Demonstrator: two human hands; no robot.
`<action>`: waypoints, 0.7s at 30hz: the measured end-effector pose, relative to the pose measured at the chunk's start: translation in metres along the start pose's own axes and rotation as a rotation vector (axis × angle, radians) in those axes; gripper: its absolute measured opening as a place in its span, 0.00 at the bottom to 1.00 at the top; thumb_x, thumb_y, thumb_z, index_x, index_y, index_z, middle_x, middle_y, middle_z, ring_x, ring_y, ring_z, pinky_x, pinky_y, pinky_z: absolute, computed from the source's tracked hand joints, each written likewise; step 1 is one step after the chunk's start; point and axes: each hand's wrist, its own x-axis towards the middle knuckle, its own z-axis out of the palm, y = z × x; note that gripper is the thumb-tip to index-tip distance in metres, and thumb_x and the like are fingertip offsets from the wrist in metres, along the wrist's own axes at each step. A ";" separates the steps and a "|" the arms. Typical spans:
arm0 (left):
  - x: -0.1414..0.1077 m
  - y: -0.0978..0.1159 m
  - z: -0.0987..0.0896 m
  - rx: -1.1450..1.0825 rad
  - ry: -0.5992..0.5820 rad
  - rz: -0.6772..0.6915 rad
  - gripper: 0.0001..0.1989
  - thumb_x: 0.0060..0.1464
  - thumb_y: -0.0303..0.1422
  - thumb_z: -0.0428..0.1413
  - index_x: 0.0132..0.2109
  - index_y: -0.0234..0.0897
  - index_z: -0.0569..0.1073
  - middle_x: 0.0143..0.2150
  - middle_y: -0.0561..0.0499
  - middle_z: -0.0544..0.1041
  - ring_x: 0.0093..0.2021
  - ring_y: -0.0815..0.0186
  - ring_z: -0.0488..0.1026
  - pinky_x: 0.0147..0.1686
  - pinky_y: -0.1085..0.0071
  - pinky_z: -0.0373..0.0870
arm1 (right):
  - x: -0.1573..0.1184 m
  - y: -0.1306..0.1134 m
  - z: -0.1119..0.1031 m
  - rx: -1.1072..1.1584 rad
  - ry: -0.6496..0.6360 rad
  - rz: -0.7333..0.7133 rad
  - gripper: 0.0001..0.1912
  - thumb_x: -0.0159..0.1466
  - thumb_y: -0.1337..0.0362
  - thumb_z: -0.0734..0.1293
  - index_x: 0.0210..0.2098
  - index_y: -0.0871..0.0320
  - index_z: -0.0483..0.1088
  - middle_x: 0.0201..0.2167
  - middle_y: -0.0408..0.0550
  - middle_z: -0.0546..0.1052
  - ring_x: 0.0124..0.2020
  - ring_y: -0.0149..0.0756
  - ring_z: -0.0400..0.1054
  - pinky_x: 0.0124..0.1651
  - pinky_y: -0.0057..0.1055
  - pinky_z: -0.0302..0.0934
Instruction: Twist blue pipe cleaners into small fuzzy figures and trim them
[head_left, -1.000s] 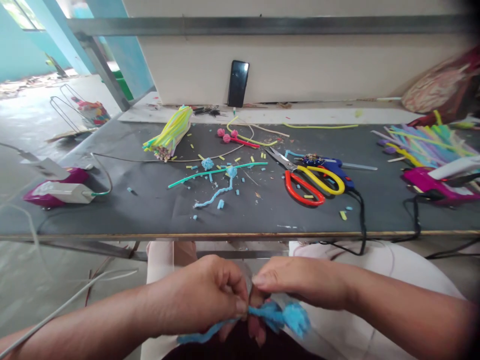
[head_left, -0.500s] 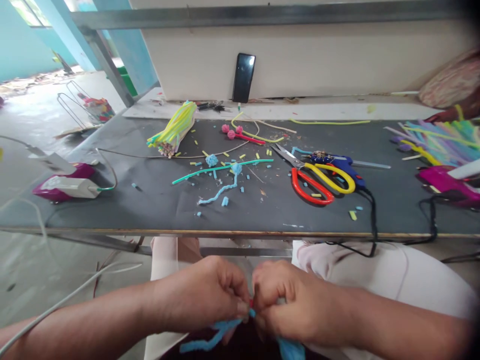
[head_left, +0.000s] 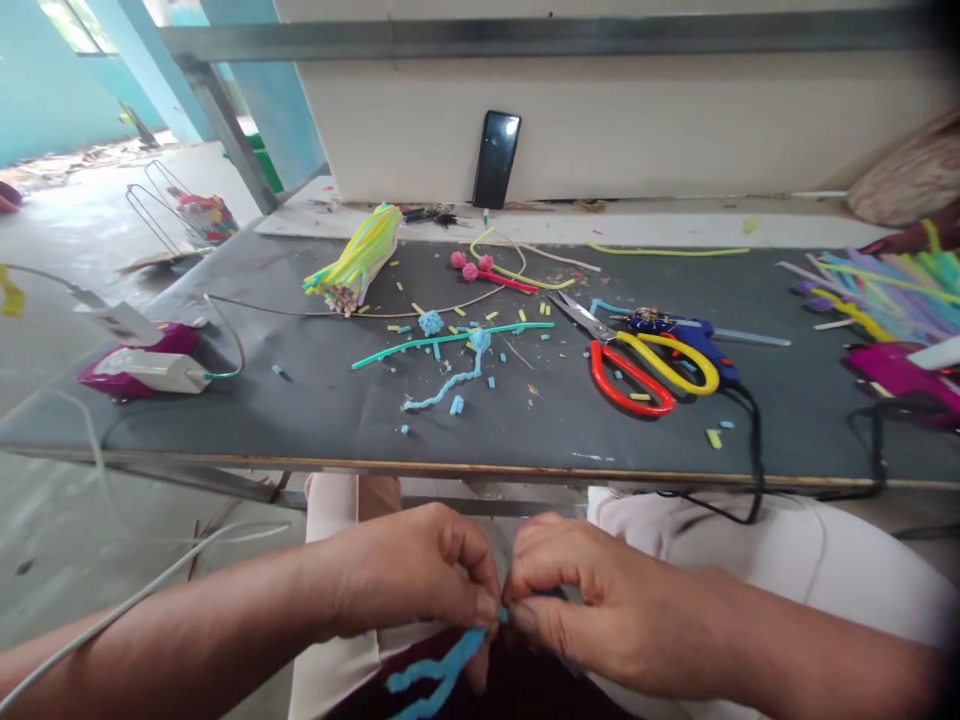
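Over my lap, my left hand [head_left: 427, 575] pinches a blue fuzzy pipe cleaner [head_left: 454, 658], two strands of which hang below the fingers. Close beside it, my right hand [head_left: 566, 590] has thumb and forefinger pressed together on the same blue piece, where a short bit shows between the two hands. The fingers hide the rest of it. On the table lie a blue pompom with a twisted stem [head_left: 454, 380], another blue pompom [head_left: 430, 322] and a straight teal pipe cleaner [head_left: 450, 341].
Scissors [head_left: 637, 360] with red and yellow handles lie near a blue glue gun [head_left: 682, 335]. A bundle of yellow-green pipe cleaners [head_left: 360, 258], pink pompoms [head_left: 471, 268] and a leaning phone [head_left: 497, 160] are farther back. Purple power strips [head_left: 142, 365] and cables lie at the left.
Both hands stay together over the lap. The blue strands have shifted under my left hand, and a blue part below my right hand is out of sight. The view has shifted slightly.
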 end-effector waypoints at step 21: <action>-0.009 0.020 0.003 0.319 0.102 0.172 0.05 0.49 0.28 0.53 0.32 0.36 0.74 0.28 0.56 0.70 0.29 0.71 0.65 0.30 0.77 0.61 | -0.002 0.015 0.006 0.736 -0.123 0.268 0.12 0.57 0.60 0.66 0.28 0.64 0.76 0.19 0.43 0.70 0.21 0.24 0.63 0.25 0.20 0.58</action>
